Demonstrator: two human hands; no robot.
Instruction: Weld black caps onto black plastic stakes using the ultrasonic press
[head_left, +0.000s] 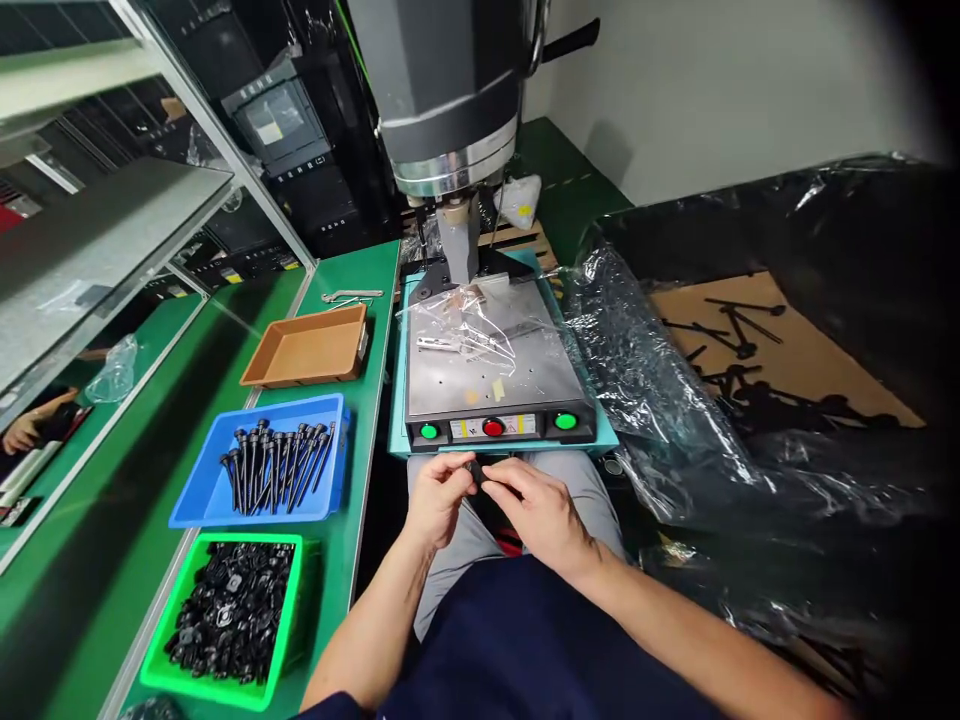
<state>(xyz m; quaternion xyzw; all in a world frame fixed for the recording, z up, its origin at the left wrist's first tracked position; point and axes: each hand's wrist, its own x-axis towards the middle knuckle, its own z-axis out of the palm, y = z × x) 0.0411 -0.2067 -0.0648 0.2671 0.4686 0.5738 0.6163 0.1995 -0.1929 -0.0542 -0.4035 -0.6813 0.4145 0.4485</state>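
Observation:
My left hand [439, 497] and my right hand [541, 508] meet above my lap, just in front of the machine base. Between their fingertips is a small black plastic part [475, 470], pinched from both sides; my fingers cover much of it. To the left, a green bin [281, 640] is full of small black plastic parts [229, 610]. Behind it, a blue tray [202, 490] holds many black rods with round heads [274, 465], lying roughly side by side.
The press machine [454, 90] hangs over a metal plate [495, 375] with clear plastic film [469, 325] on it. Green buttons [565, 421] and a red button [493, 427] line its front. A brown tray [307, 355] and wrench [352, 295] lie left. Right, a plastic-lined box [817, 350] holds black rods.

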